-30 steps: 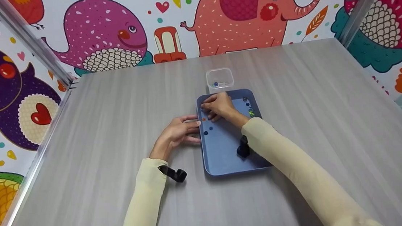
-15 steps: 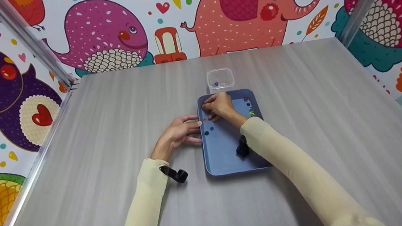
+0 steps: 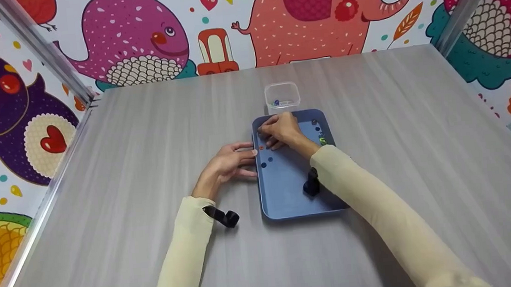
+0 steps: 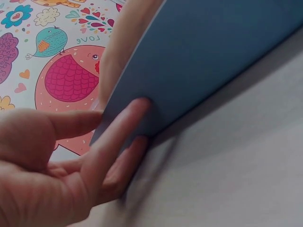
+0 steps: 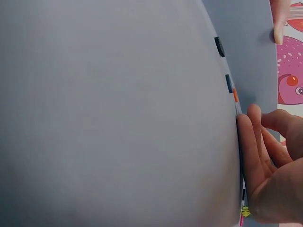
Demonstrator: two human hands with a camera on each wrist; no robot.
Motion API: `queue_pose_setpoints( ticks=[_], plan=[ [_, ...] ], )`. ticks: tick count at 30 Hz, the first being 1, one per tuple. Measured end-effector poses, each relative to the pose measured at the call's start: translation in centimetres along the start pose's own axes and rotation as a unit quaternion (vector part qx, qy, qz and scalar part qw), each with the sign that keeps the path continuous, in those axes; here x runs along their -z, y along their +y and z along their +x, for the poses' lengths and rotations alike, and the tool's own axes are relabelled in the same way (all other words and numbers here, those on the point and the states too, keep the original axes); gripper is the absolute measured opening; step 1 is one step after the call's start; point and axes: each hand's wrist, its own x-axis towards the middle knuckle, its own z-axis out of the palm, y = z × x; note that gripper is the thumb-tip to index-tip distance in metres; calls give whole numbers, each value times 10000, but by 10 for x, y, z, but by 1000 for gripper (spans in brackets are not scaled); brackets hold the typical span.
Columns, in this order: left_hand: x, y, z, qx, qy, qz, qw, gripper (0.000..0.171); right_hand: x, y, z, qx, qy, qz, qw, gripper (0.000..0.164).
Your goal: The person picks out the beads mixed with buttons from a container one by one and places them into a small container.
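My left hand [image 3: 227,163] is at the left side of the blue tray [image 3: 297,200]. Its thumb lies over the rim, and spread fingers press the outer wall in the left wrist view. My right hand [image 3: 283,129] reaches into the tray's far left corner with fingertips bunched low against the wall. Thumb and finger pinch a small dark piece, mostly hidden by the fingers. Close by lie an orange button-like piece [image 3: 261,148], a blue one [image 3: 270,159] and a black one [image 3: 264,165]. A yellow-green piece [image 3: 323,141] lies along the right wall.
Behind the tray stands a clear plastic box [image 3: 282,96] with a few small pieces in it. More dark pieces [image 3: 314,122] sit at the tray's far right. The grey table [image 3: 166,123] meets a wall printed with cartoon animals.
Both hands stay almost in place, and so do the pieces in the tray. The head view has shifted slightly.
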Motion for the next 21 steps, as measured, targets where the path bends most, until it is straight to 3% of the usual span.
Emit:
queue_pose_setpoints(
  ticks=[21],
  plan=[
    [1, 3, -1, 132, 66, 31, 9999, 50, 13, -16, -12, 15, -188, 371, 9991, 20]
  ],
)
